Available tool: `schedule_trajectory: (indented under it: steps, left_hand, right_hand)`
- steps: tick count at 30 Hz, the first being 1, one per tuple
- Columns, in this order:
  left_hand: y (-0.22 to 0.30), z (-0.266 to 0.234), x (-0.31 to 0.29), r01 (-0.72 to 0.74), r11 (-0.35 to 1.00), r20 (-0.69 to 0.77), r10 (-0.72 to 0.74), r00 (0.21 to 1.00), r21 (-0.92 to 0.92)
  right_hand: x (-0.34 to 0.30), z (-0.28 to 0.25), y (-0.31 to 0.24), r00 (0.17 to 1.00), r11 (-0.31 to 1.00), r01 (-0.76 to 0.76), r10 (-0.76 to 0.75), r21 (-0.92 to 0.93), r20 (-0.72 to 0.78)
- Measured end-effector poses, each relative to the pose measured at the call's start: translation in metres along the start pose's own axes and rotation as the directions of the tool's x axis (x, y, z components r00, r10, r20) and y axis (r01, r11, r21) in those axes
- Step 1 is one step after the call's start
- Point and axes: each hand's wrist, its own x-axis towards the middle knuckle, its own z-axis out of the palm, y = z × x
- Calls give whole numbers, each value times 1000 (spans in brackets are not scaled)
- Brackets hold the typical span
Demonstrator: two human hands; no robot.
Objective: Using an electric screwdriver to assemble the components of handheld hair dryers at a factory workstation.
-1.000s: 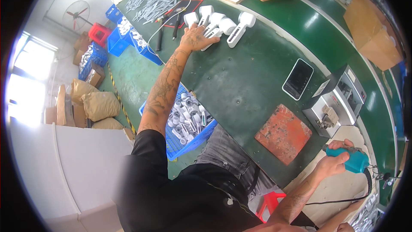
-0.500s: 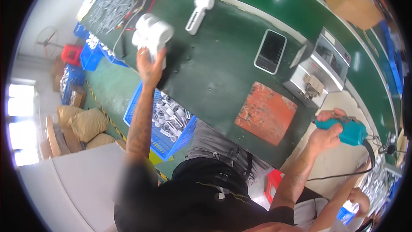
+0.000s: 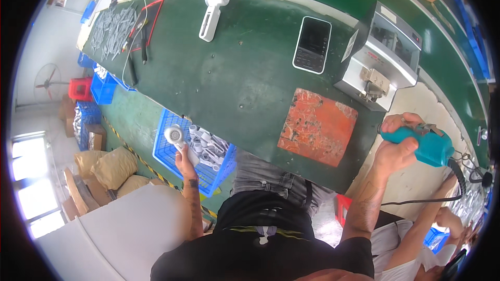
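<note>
1. At lower right, a co-worker's arm (image 3: 424, 225) was partly cut off.
2. Left of centre, the left hand (image 3: 185, 163) was closed round a white device (image 3: 174, 135) above the blue basket (image 3: 161, 143); contact with the basket was unclear.
3. At right, the right hand (image 3: 397, 153) gripped a teal tool (image 3: 431, 147).
4. The green table (image 3: 250, 62) bore a red plate (image 3: 317, 127), then a phone (image 3: 312, 44) higher up.
5. Sacks (image 3: 115, 169) sat far left.
</note>
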Motion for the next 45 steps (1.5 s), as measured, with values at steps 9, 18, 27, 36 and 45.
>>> schedule_trajectory:
  steps: [9,18,27,36,45]
  left_hand:
    - [-6,8,75,426,866,-178,-390,903,263]
    - [270,167,57,-828,546,79,827,557,129]
    - [270,318,94,-820,182,412,793,449,543]
    - [216,157,3,-617,769,130,603,787,167]
    - [77,-21,-14,-116,907,-35,142,989,405]
  right_hand:
    - [0,-1,4,1000,1000,-26,26,12,-7]
    - [2,-11,7,997,1000,17,-18,17,71]
    - [4,-6,10,999,999,30,-30,-20,17]
    - [5,-10,7,996,995,52,-45,-82,81]
    - [-1,-1,0,986,996,84,-78,-36,145]
